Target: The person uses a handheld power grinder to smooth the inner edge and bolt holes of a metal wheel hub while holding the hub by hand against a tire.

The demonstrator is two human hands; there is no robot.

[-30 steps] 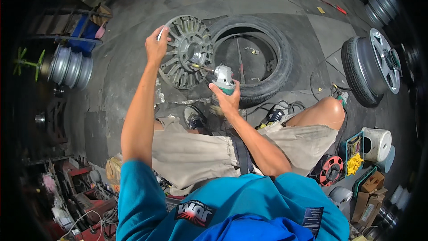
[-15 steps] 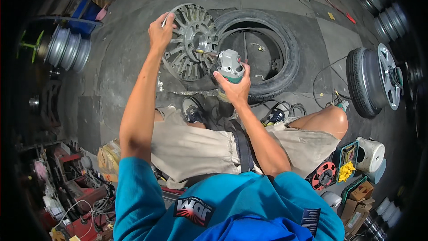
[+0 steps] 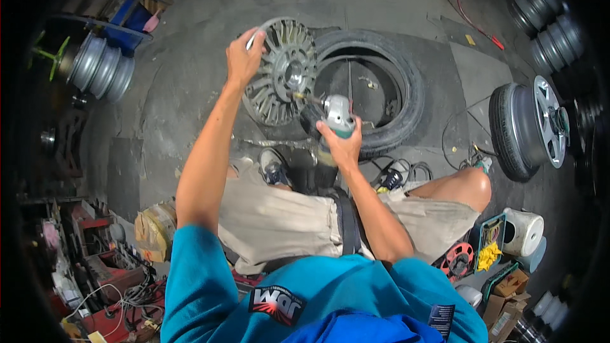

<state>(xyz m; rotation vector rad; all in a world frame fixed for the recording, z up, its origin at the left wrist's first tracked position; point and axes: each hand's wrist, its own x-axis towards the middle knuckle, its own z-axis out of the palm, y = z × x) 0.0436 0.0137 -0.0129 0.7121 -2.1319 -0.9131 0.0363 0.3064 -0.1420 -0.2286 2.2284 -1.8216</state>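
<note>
My left hand (image 3: 245, 58) grips the upper left rim of a grey multi-spoke alloy wheel (image 3: 279, 98), which stands tilted on edge before me. My right hand (image 3: 344, 143) is closed round an angle grinder (image 3: 338, 112) with a silver head and green body. From the grinder's head a thin shaft reaches left to the wheel's face, just below the centre hole; whether its tip touches cannot be made out. Behind the wheel and grinder a black tyre (image 3: 416, 82) lies flat on the floor. The far side of the wheel is hidden.
At right stands a wheel with a tyre (image 3: 508, 127); more silver rims (image 3: 551, 38) are stacked beyond. Other rims (image 3: 101, 67) sit at left. Red machinery (image 3: 108, 273) and cables fill the lower left. A white bucket (image 3: 522, 232) and yellow gloves (image 3: 489, 256) are at lower right.
The wheel, tyre and both hands appear slightly lower and further right in the picture, as the view has shifted. The grinder's shaft stays by the wheel's lower hub. Both grips are unchanged.
</note>
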